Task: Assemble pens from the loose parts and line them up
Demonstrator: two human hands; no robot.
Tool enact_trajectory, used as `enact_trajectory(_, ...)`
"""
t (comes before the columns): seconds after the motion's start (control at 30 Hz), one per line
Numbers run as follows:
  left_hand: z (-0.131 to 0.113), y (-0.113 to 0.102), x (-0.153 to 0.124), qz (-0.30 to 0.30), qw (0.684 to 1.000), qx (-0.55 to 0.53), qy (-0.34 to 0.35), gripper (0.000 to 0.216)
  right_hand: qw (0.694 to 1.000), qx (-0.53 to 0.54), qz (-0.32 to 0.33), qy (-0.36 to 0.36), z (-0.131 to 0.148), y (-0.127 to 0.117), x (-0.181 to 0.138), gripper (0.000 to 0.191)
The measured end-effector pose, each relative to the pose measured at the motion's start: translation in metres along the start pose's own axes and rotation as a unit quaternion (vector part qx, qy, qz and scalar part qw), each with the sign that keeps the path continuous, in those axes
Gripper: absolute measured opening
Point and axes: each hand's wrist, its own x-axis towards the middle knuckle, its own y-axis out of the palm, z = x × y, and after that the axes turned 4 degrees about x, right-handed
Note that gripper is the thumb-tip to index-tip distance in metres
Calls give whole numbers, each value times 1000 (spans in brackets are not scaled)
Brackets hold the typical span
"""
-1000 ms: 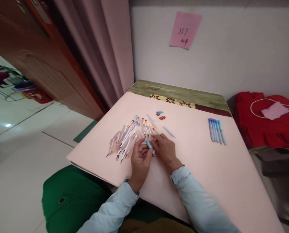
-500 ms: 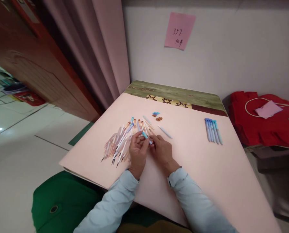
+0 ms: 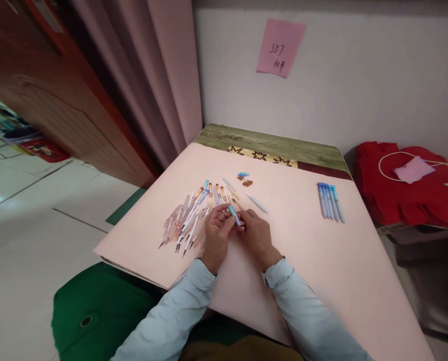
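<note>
"Where is the slim pen piece, turquoise at one end and lavender at the other (image 3: pixel 233 212)?"

"Above the pale pink tabletop (image 3: pixel 314 265), pinched between the thumb and fingers of the left hand (image 3: pixel 215 234)."

"And the right hand (image 3: pixel 258 231)?"

"Its fingertips are at the lavender end; whether they grip it, one cannot tell."

"What lies around them?"

"Beside the left hand, a loose pile of translucent plastic barrels and dark-tipped white refills (image 3: pixel 188 224). Beyond the hands, a pale blue tapered barrel (image 3: pixel 257 202) lies near small bright blue pieces (image 3: pixel 243 174) and small brown pieces (image 3: pixel 248 183). Well to the right, a row of blue-topped pens (image 3: pixel 330 202) lies side by side."
</note>
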Motion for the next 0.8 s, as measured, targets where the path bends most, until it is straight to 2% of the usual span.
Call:
enact_trajectory(0.23, -1, 0, -1, 33, 999, 5, 1, 44, 1000, -25, 1, 11, -2, -4, -1, 10)
enact_trajectory(0.3, -2, -1, 0, 43, 999, -14, -17, 43, 1000, 21, -18, 5, -6, -1, -1, 9)
enact_trajectory(0.4, -4, -1, 0, 85, 992, -61, -73, 40, 985, 151, -76, 16, -12, 5, 0, 10)
enact_trajectory(0.47, -5, -2, 1, 117, 981, -96, -124, 40, 957, 259, -124, 42, -15, 8, 2, 14)
enact_trajectory(0.57, -8, -2, 3, 125, 968, -143, -166, 41, 886, 424, -162, 91, -16, 6, 5, 20)
enact_trajectory(0.7, -10, -3, 5, 76, 967, -191, -149, 38, 788, 588, -151, 104, -9, -9, 4, 24)
enact_trajectory(0.8, -10, -6, 6, 43, 968, -209, -135, 31, 753, 640, -137, 73, -1, -22, -3, 22)
